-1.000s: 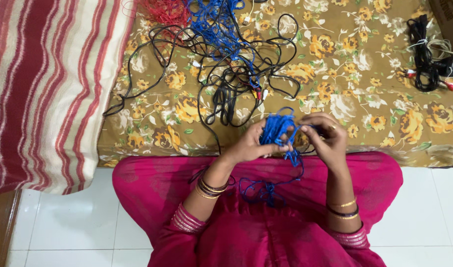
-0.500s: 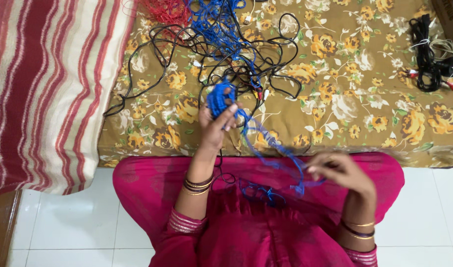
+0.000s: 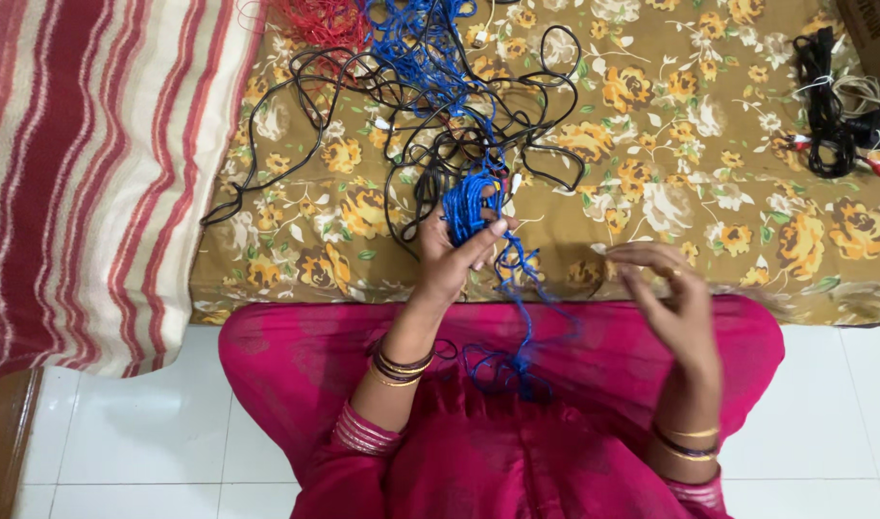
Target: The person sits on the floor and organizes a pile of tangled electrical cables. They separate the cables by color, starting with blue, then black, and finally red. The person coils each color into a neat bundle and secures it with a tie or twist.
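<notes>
My left hand (image 3: 454, 252) holds a wire bundle (image 3: 470, 207) over the sheet (image 3: 671, 144); its tail drops into my lap (image 3: 502, 370). My right hand (image 3: 666, 293) is to the right, apart, probably pinching a strand, blurred. Wire tangle (image 3: 430, 96) lies behind the bundle. Tied cables (image 3: 829, 106) sit far right. Blanket (image 3: 85, 173) lies left of the sheet.

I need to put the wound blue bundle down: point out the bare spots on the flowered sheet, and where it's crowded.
Free: the flowered sheet between the black cable tangle and the tied black bundle, above the right hand. Smaller patch: the sheet's near-left corner, left of the left hand holding the blue wire coil. Crowded: top centre, where red wire, blue and black cables overlap.
</notes>
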